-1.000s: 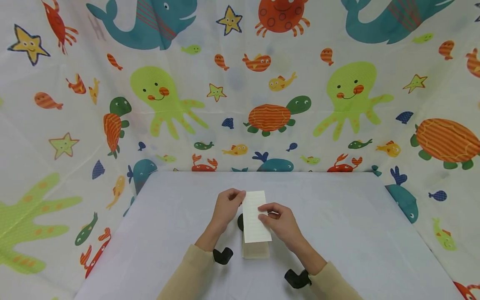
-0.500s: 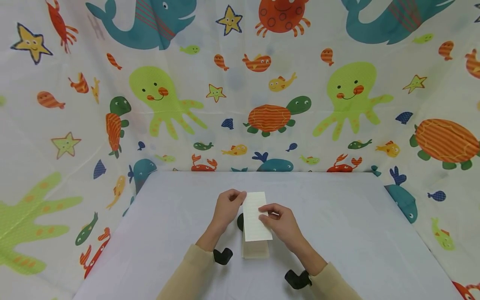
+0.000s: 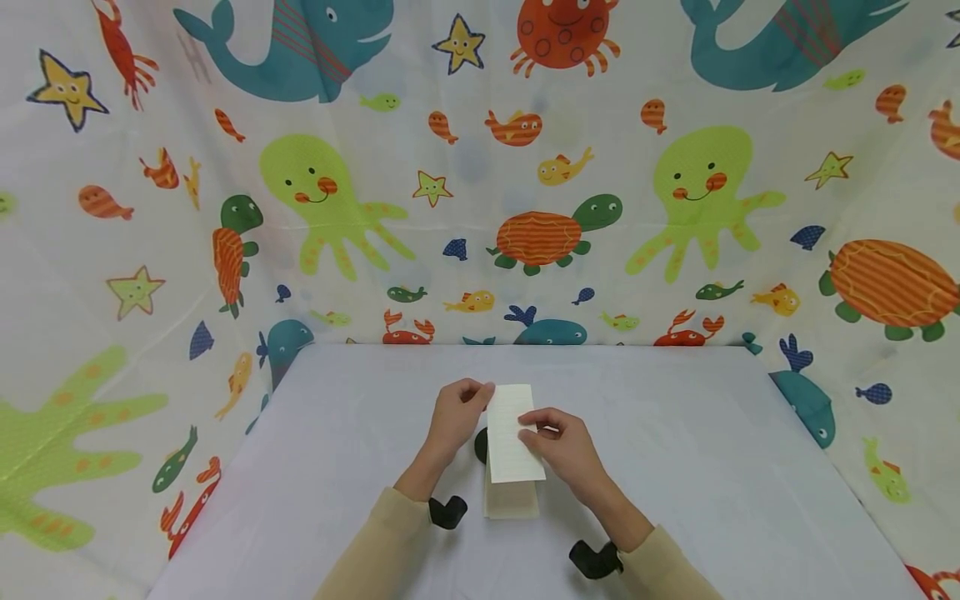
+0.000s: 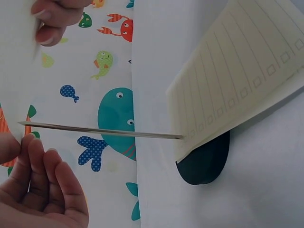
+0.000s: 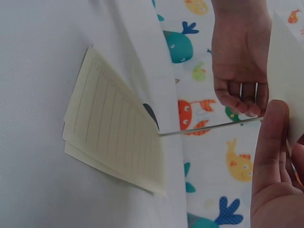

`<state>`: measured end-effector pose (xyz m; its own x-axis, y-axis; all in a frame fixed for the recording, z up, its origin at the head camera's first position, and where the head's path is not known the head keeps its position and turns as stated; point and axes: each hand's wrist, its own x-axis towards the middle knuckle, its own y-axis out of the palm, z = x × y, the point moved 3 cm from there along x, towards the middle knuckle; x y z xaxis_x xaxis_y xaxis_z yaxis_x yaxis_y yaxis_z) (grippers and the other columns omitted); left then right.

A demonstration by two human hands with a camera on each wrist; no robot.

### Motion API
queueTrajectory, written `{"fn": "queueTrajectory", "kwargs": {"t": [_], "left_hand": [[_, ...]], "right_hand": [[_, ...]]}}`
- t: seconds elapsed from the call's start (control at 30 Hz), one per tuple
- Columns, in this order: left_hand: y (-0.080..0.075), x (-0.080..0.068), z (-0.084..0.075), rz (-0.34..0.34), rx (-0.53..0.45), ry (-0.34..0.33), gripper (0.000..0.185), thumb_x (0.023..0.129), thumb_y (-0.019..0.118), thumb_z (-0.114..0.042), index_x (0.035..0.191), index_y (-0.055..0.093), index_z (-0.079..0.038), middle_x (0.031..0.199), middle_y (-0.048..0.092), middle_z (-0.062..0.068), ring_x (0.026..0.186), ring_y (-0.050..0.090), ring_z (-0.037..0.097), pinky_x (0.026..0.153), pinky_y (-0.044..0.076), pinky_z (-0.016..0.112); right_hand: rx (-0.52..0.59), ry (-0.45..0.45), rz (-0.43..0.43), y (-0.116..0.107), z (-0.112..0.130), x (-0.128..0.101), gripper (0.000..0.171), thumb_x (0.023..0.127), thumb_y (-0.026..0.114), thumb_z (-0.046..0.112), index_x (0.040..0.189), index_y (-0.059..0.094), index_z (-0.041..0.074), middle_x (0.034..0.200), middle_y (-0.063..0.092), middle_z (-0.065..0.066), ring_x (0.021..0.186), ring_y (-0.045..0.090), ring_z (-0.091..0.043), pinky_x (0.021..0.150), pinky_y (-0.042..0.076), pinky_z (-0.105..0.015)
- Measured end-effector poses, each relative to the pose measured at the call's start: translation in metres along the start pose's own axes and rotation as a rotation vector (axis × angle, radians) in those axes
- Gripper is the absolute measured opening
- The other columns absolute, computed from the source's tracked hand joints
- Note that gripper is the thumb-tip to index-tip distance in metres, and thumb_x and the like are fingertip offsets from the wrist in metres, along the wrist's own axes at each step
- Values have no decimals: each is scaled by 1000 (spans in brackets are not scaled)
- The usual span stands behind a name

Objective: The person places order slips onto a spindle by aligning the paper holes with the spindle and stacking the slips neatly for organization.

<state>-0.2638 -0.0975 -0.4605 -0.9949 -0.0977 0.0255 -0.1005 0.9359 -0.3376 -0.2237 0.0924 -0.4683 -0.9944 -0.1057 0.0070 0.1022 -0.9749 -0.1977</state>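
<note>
A small notepad [image 3: 512, 502] of cream paper lies on the white table before me. Ruled lines and small checkboxes show on its page [image 4: 237, 71]. A lined sheet [image 3: 510, 450] stands raised above it between my hands. My left hand [image 3: 453, 419] pinches the sheet's far left corner between thumb and fingertip. At the right edge my right hand [image 3: 564, 446] holds the paper with curled fingers and thumb. From the pad toward my left hand runs a thin paper edge [image 4: 99, 130]. A black rounded object [image 4: 206, 159] sits partly hidden beside and under the pad.
Black wrist mounts [image 3: 447, 512] sit below both hands, at the sleeves. White cloth covers the table [image 3: 675, 467], and a curtain [image 3: 480, 183] printed with sea animals hangs behind and at the sides.
The raised sheet's near edge has risen slightly, so a little more of the pad beneath shows. Both hands have barely moved and keep their hold.
</note>
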Motion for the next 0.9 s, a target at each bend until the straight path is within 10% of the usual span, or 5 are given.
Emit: {"fn": "queueTrajectory", "kwargs": {"t": [0.9], "left_hand": [[3,3,3,-25,45,32,23,101,65,-32,100,74,-11,89,64,3,85,56,21,73,48,33]], "right_hand": [[33,14,2,1,-3,0,20,93,75,11,112,73,8,115,64,-8,91,59,-22,75,53,-22]]}}
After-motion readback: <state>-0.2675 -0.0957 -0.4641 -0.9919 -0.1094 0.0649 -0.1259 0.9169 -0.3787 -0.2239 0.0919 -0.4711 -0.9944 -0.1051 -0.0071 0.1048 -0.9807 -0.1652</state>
